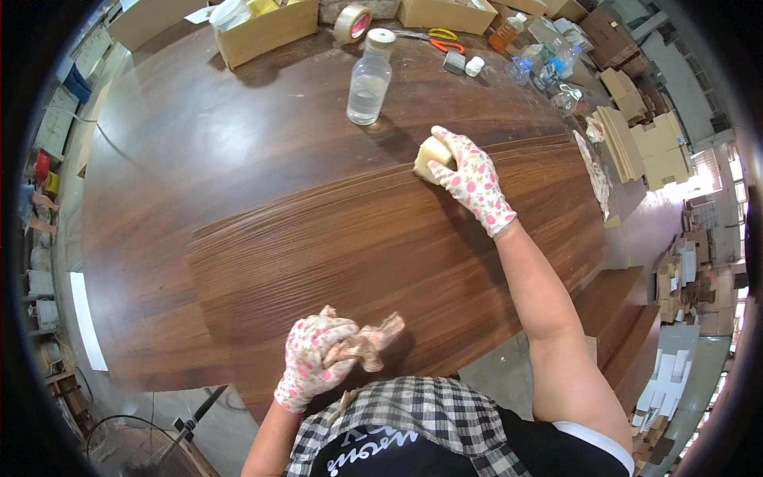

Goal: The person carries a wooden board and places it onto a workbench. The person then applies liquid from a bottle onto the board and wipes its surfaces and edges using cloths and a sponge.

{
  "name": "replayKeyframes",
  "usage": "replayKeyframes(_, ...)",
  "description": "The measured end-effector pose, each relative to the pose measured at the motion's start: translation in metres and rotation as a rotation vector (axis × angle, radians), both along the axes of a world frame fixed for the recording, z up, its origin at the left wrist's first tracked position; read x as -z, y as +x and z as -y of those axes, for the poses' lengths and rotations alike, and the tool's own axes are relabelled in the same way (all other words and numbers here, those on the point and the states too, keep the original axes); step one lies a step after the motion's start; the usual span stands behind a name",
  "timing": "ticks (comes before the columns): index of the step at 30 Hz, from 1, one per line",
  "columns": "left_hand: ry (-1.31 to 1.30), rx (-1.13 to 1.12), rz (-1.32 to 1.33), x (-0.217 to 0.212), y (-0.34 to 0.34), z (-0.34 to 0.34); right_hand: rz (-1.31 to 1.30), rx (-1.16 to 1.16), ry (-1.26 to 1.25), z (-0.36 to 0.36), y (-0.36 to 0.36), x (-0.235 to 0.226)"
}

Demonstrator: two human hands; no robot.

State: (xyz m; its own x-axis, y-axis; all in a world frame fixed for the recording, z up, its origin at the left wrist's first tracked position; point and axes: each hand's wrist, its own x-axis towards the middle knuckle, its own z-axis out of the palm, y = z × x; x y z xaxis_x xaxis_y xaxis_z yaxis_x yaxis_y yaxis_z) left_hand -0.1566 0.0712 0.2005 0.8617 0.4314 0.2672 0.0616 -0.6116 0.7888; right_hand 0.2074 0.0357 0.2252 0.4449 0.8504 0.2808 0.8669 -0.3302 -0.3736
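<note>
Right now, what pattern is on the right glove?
Right glove: pink-and-green print on white, head view.

Right grip (pixel 474 181) forward, left grip (pixel 315 358) curled

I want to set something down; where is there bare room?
Bare: the tabletop left of the clear bottle, between the cardboard box and brown panel; also the panel's middle, between the cloth in the left hand and the pale block in the right hand. Crowded: the far right, with small bottles.
</note>
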Motion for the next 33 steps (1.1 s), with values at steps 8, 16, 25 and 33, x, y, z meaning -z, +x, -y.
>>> replayKeyframes(8,-0.229,-0.406,0.069,-0.011,0.066,0.023,0.051,0.308,0.156,0.116,0.176,-0.006)
replayKeyframes(16,0.154,-0.353,0.038,-0.058,0.273,-0.023,-0.574,0.280,0.607,0.220,0.198,0.042)
replayKeyframes(25,0.385,-0.211,-0.447,-0.001,0.443,0.022,-0.949,0.231,0.818,0.236,0.194,0.048)
replayKeyframes(33,0.538,-0.112,-0.516,-0.013,0.402,-0.005,-0.996,0.254,0.825,0.238,0.195,0.040)
